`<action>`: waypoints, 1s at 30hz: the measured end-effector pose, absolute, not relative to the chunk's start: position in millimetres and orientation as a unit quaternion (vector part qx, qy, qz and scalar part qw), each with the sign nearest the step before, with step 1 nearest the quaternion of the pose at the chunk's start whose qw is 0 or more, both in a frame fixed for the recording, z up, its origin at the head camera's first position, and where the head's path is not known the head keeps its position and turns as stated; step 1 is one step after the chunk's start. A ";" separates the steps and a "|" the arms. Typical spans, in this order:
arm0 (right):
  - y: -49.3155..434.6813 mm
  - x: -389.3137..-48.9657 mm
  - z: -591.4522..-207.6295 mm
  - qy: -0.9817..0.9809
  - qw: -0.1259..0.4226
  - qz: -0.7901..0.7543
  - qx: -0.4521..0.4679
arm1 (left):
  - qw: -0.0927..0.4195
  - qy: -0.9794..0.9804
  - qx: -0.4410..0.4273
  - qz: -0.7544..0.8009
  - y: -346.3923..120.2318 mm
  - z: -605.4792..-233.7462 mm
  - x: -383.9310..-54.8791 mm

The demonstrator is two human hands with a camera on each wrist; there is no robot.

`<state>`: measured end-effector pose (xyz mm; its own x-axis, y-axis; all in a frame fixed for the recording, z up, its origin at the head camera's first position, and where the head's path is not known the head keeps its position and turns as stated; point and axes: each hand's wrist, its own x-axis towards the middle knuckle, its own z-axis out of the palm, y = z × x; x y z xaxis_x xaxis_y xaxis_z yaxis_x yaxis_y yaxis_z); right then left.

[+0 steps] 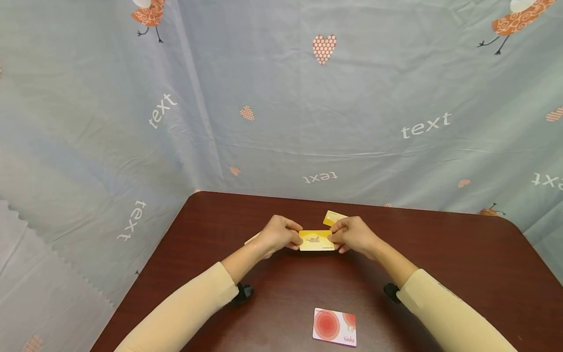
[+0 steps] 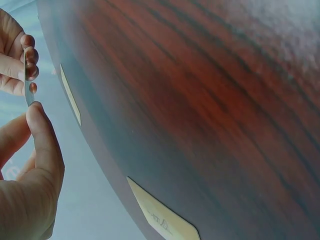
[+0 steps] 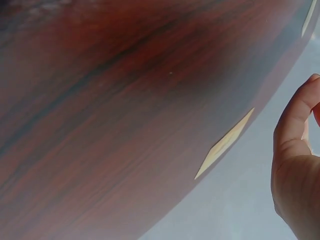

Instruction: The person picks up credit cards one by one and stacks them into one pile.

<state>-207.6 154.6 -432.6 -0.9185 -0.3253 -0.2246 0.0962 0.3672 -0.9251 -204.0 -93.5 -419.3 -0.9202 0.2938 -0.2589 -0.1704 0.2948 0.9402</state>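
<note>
A yellow card [image 1: 316, 240] was held off the surface [image 1: 440, 254], stretched between two hands in the middle of the head view. The left hand [image 1: 279, 233] pinched one short edge between thumb and fingers, and the right hand [image 1: 354, 235] pinched the opposite one, so the fingers of both were clamped on it. Gripping only the ends left most of the printed face uncovered, and a hold from both sides probably gave more control over its tilt than one hand would. In the left wrist view the card appeared almost edge-on; whether it was being flexed could not be told.

A second yellow card [image 1: 333, 218] lay flat just beyond the right hand, partly covered by it in the head view. A pale card [image 2: 165, 216] lay behind the left hand, near the far edge. The two seemed set apart to either side, perhaps to give the hands room between them. A red-and-white card [image 1: 334, 326] lay alone closer to the person, well apart from the fingers and clear of both sleeves [image 1: 189, 308].
</note>
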 end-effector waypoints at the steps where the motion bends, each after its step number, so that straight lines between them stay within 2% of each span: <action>1: 155.6 -206.4 -433.0 0.805 0.190 -0.558 -0.070 | 0.198 0.779 0.041 0.594 -92.8 -419.5 -203.1; 30: 171.2 -159.2 -436.7 0.782 0.208 -0.585 -0.053 | 0.233 0.774 0.053 0.587 -79.3 -423.8 -172.2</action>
<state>-159.2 171.2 -436.7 -0.9079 -0.3265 -0.2630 0.1605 0.3089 -0.9374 -172.2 -79.3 -423.8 -0.8863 0.3544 -0.2980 -0.1918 0.3048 0.9329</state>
